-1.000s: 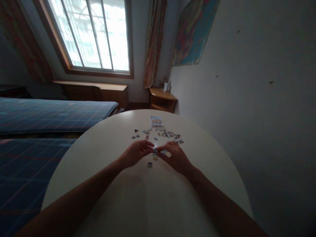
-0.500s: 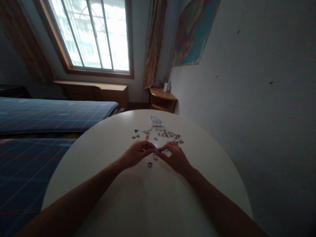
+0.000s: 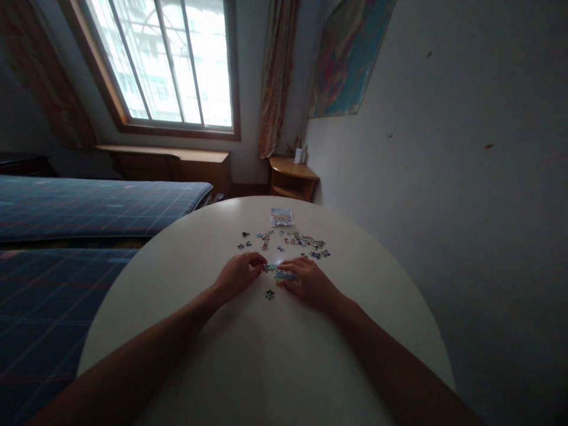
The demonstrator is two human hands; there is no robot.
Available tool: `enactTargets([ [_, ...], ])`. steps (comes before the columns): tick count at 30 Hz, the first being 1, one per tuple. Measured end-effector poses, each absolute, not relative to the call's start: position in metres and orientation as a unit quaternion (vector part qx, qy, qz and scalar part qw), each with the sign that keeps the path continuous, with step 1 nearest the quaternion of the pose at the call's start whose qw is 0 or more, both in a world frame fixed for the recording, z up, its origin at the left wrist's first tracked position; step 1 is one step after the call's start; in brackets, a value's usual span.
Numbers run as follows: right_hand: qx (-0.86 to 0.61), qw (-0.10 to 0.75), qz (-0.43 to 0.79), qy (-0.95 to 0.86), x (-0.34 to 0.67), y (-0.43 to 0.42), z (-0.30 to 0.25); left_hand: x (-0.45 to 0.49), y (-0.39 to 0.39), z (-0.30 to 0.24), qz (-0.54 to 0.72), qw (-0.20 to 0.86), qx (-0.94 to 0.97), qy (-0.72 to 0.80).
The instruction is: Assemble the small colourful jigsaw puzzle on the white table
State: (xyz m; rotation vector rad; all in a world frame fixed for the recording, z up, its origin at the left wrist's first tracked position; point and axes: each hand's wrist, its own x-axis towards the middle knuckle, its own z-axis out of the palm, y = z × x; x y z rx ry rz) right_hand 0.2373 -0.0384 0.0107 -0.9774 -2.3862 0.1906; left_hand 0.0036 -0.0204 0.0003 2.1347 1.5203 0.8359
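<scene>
In the head view my left hand (image 3: pixel 239 274) pinches the left edge of a small bluish puzzle piece (image 3: pixel 270 268) on the table. My right hand (image 3: pixel 313 283) rests to the right with thumb and fingers apart. Between them lies a joined patch of blue and yellow puzzle pieces (image 3: pixel 286 276), partly hidden under the fingers. The right fingertips reach the top of this patch and the piece at my left hand. A single dark-patterned puzzle piece (image 3: pixel 270 294) lies nearer to me, touched by neither hand.
Loose puzzle pieces (image 3: pixel 306 240) are scattered beyond my hands. A small picture packet (image 3: pixel 281 217) lies behind them on the round white table (image 3: pixel 266 367). To the left is a bed with a plaid mattress (image 3: pixel 89 204); a wall (image 3: pixel 465 225) stands on the right.
My hands have drawn apart: the left slightly left, the right now spread over the patch. The bluish piece, earlier held between both hands' fingertips, now lies at the patch's upper left.
</scene>
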Motion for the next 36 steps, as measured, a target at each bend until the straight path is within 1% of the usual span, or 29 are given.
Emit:
enactTargets([
  [7,-0.354,0.249,0.065,-0.899,0.238,-0.038,0.004,0.012,-0.025,0.001,0.273,0.169,0.772,0.549],
  [21,-0.348,0.218,0.072,-0.909,0.238,-0.039,0.006,0.015,-0.028,0.003,0.264,0.157,0.779,0.546],
  [30,-0.344,0.217,0.074,-0.911,0.239,-0.038,0.004,0.021,-0.039,0.013,0.246,0.158,0.798,0.528],
  [36,-0.351,0.208,0.079,-0.909,0.239,-0.039,0.006,0.022,-0.042,0.013,0.246,0.129,0.798,0.535],
])
